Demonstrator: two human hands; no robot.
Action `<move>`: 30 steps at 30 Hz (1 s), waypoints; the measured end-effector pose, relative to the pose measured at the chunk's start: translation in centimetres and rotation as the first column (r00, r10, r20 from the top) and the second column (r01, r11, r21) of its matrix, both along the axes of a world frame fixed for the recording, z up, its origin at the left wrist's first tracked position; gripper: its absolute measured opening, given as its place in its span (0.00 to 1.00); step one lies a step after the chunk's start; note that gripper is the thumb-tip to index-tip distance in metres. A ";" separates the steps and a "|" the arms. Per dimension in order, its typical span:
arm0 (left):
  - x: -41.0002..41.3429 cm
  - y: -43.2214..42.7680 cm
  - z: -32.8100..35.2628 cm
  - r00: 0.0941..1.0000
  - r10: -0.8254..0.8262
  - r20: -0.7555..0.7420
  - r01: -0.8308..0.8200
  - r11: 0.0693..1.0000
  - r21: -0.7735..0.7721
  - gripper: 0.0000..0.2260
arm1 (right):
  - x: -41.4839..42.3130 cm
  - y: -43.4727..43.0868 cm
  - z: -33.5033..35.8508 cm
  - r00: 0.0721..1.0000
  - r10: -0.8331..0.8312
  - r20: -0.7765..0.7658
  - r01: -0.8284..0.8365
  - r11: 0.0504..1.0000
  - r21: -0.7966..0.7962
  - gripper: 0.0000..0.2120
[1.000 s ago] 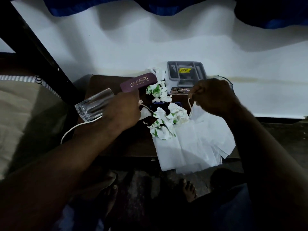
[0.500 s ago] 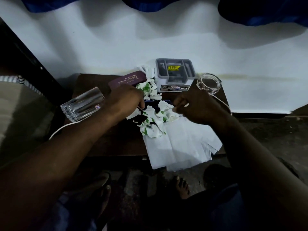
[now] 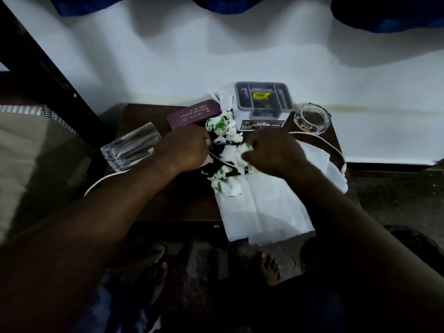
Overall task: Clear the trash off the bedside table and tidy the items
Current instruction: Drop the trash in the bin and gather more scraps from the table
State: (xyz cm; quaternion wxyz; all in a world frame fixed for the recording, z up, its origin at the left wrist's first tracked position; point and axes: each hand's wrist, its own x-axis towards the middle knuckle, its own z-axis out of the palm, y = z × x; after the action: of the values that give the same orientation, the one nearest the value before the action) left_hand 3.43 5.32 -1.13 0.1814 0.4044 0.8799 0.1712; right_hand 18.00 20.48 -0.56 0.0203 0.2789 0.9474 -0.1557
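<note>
A white wall (image 3: 240,56) fills the background, with a dark blue curtain (image 3: 384,10) hanging along its top edge. To the left lies a bed (image 3: 31,152) in tan cloth with a striped trim, beside a black post (image 3: 48,68). The floor (image 3: 396,200) is dark and rough.

The table (image 3: 149,195) is small, brown wood, set against the wall. Flat white tissue sheets (image 3: 269,207) overhang its front edge. At the back stands a grey plastic organiser (image 3: 263,99) with compartments and a yellow sticker. A clear ribbed glass (image 3: 131,150) lies on its side at the left edge. A maroon case (image 3: 193,114), long and rounded, lies behind the left hand. A thick glass ashtray (image 3: 312,118) sits at the right rear corner. A thin white cable (image 3: 329,146) curves across the right side.

The trash, crumpled white-and-green wads (image 3: 225,183), lies in the middle of the table between organiser and tissue sheets.

The left hand (image 3: 185,150) is curled closed near a cable strand; what it grips I cannot tell. The right hand (image 3: 271,152) is bunched, fingers pinching a wad (image 3: 242,151).
</note>
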 end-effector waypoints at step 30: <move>0.3 -0.4 0.4 0.992 0.061 -0.111 -0.065 0.997 -0.031 0.07 | 0.6 2.4 2.2 0.831 -0.426 -0.358 0.244 0.857 -0.454 0.17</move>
State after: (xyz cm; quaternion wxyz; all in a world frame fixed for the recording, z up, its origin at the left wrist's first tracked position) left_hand 3.71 4.88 -0.75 0.1341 0.3820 0.9037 0.1391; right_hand 18.57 22.85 1.62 -0.1706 0.3908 0.8105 -0.4015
